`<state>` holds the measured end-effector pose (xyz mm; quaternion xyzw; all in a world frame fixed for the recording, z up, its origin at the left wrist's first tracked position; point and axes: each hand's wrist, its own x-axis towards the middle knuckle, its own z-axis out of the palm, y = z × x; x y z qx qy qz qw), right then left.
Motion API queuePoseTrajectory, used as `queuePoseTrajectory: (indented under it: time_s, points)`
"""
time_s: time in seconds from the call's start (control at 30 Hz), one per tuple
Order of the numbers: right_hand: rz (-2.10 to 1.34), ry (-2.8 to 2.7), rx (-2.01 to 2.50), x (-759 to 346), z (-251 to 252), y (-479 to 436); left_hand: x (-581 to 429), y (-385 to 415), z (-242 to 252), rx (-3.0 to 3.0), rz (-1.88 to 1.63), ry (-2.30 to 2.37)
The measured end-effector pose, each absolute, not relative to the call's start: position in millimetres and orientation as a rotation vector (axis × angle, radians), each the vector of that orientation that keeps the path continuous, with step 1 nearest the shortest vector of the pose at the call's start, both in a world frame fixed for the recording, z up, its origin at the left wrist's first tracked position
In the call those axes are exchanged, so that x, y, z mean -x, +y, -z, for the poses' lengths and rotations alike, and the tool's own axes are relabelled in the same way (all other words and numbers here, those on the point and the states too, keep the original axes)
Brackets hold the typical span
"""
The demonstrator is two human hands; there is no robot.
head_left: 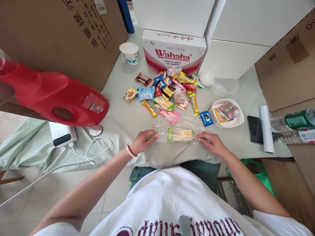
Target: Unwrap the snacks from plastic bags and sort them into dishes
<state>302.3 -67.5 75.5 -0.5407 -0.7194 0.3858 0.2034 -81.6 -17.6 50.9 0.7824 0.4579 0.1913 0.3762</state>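
A clear plastic bag [161, 129] lies spread near the table's front edge, with a green and cream snack packet [181, 135] in or on it; which of the two I cannot tell. My left hand [145, 140] pinches the bag's left side between thumb and fingers. On the right, my right hand [209, 141] is closed on the bag's other side. Just beyond the bag rests a pink packet [169, 116], at the near edge of a pile of colourful wrapped snacks [167, 93]. A blue packet [206, 118] sits to the right, beside a white bowl.
The white bowl [240, 121] holds several wrappers. Behind the pile stand a Wahaha box [173, 54] and a paper cup [129, 54]. At left are a large red bottle [71, 98] and a white charger [62, 133] with a cable; at right, a black phone [255, 129] and plastic bottles [295, 120].
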Motion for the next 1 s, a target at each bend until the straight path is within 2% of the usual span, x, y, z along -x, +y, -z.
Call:
queuePoseTrajectory:
  time_s: [0.13, 0.23, 0.33, 0.43, 0.5, 0.63, 0.73, 0.9, 1.0]
  points:
    - [-0.949, -1.982, 1.841, -299, -68, -46, 60, 11, -42, -2.058, -0.478, 1.580]
    - [-0.610, -2.175, 2.080, -291, -74, -33, 53, 22, -31, -2.076, -0.489, 1.772]
    - [-0.348, -2.297, 2.040, -276, -87, -15, 61, 18, -31, -2.031, -0.700, 1.875]
    - [-0.378, -2.385, 1.883, -255, -92, 10, 68, -7, -46, -2.013, -1.010, 2.013]
    - [-0.451, -2.430, 1.837, -242, -89, 28, 61, -29, -59, -2.115, -1.076, 1.925]
    - [-0.669, -2.470, 1.873, -225, -81, 52, 20, -61, -71, -2.380, -0.662, 1.422]
    - [-0.810, -2.498, 1.787, -222, -84, 52, -10, -60, -63, -2.427, -0.383, 1.375]
    - [-0.671, -2.784, 1.324, -225, -91, 12, -21, -48, -47, -2.429, -0.244, 1.429]
    - [-0.554, -2.920, 1.231, -228, -88, -20, -12, -47, -40, -2.401, -0.272, 1.425]
